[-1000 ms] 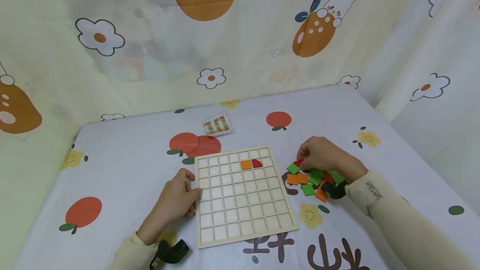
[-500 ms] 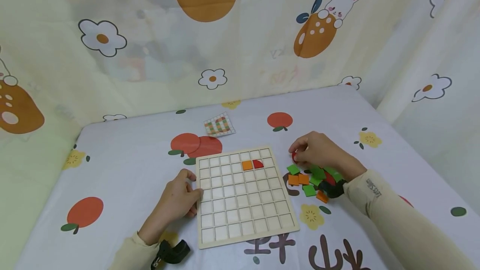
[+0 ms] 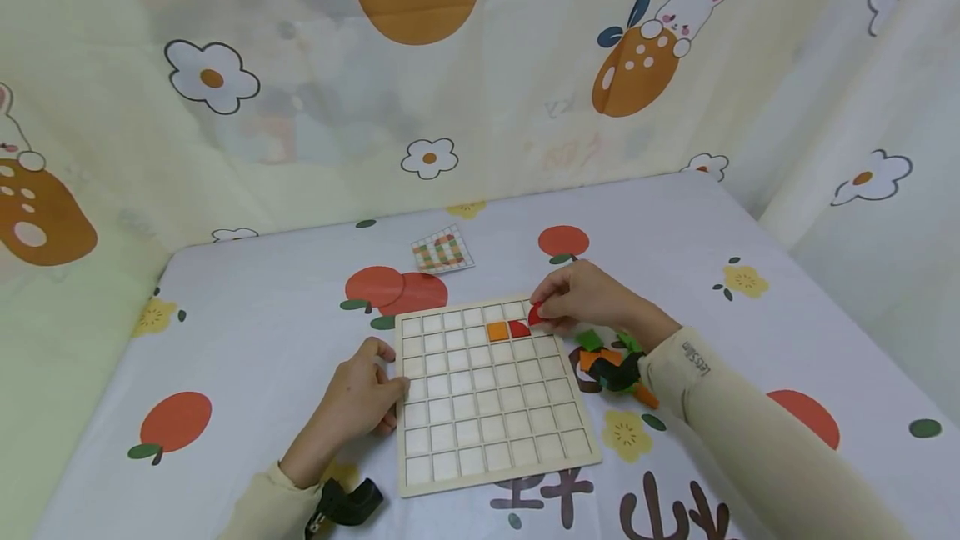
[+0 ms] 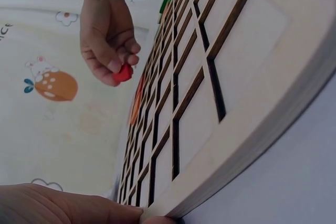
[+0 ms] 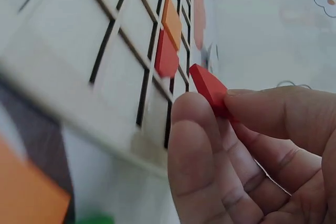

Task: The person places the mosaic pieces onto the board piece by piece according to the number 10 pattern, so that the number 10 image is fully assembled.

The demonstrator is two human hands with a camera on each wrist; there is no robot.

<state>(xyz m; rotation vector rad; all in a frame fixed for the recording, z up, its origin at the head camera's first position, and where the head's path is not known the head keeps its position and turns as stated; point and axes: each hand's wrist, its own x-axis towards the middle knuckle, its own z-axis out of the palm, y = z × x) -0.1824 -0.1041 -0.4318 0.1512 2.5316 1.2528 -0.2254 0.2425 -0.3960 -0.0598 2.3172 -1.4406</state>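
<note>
A wooden grid board (image 3: 457,421) lies on the table, and my left hand (image 3: 358,390) holds its left edge between thumb and fingers. In the left wrist view the thumb (image 4: 79,204) meets the board's rim. My right hand (image 3: 588,297) pinches a red quarter-circle tile (image 5: 209,88) between thumb and fingers, just above the board's upper right corner. An orange square tile (image 3: 497,331) and another red quarter-circle tile (image 3: 518,328) sit side by side in cells of the second row from the far edge. The held tile is close to the placed red one, apart from it.
Loose green and orange tiles (image 3: 589,340) lie right of the board, partly hidden under my right wrist and its black camera mount (image 3: 617,373). A small pattern card (image 3: 442,251) lies beyond the board. A printed curtain (image 3: 315,107) hangs behind the table.
My right hand has picked the red tile from the loose pile and carried it left to the board's upper right corner. My left hand has stayed at the board's left edge.
</note>
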